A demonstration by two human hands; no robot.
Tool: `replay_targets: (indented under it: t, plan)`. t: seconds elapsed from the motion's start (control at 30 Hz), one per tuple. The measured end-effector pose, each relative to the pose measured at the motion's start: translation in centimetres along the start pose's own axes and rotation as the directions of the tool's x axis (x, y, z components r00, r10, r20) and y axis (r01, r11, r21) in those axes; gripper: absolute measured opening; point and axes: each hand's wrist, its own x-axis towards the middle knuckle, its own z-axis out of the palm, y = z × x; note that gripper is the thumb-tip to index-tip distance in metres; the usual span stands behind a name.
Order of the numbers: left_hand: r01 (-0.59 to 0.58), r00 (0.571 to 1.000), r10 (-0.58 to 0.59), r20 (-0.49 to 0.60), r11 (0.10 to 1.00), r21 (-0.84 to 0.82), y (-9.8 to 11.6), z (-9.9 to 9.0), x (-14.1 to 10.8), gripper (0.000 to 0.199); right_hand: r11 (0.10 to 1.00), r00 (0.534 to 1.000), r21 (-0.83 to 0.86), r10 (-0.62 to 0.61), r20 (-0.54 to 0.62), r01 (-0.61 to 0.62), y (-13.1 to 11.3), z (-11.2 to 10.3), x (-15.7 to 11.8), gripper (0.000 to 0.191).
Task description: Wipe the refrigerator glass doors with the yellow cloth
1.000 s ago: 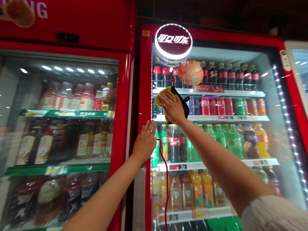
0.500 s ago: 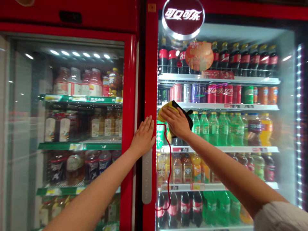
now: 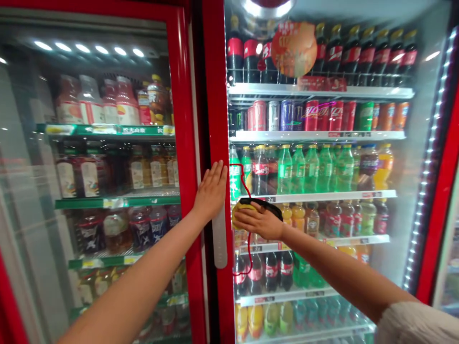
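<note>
My left hand [image 3: 211, 191] lies flat on the red door frame [image 3: 217, 110] of the right-hand drinks fridge, its fingers stretched upward just above the grey handle strip [image 3: 220, 239]. To its right, my right hand [image 3: 260, 220] presses a yellow and black cleaning cloth [image 3: 244, 209] against the glass door [image 3: 308, 179]. The fingers spread over the cloth's yellow side and point left. Black edging of the cloth shows above and behind the hand. Part of the cloth is hidden under the palm.
Behind the glass, shelves hold cola bottles [image 3: 349, 51], cans [image 3: 311, 115] and green soda bottles [image 3: 311, 162]. A round orange sticker [image 3: 294, 49] and a red outline [image 3: 250, 253] mark the door. Another drinks fridge [image 3: 179, 119] stands at the left.
My right hand has slid the cloth down the glass, from the green bottles' row to the shelf below. My left hand stays on the frame. The view has tilted downward.
</note>
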Motion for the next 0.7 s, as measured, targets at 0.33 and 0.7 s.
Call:
replay_targets:
  t: [0.33, 0.7]
  plan:
    - [-0.018, 0.99, 0.022, -0.139, 0.999, 0.034, 0.1, -0.8, 4.5, 0.066, 0.738, 0.725, -0.122, 0.596, -0.344, -0.664, 12.7, -8.7, 10.0, 0.056]
    - [0.014, 0.954, 0.006, -0.298, 0.998, 0.066, 2.4, 0.6, 10.9, 0.067, 0.828, 0.844, -0.215, 0.452, -0.287, -0.517, 20.8, -14.2, 11.2, 0.049]
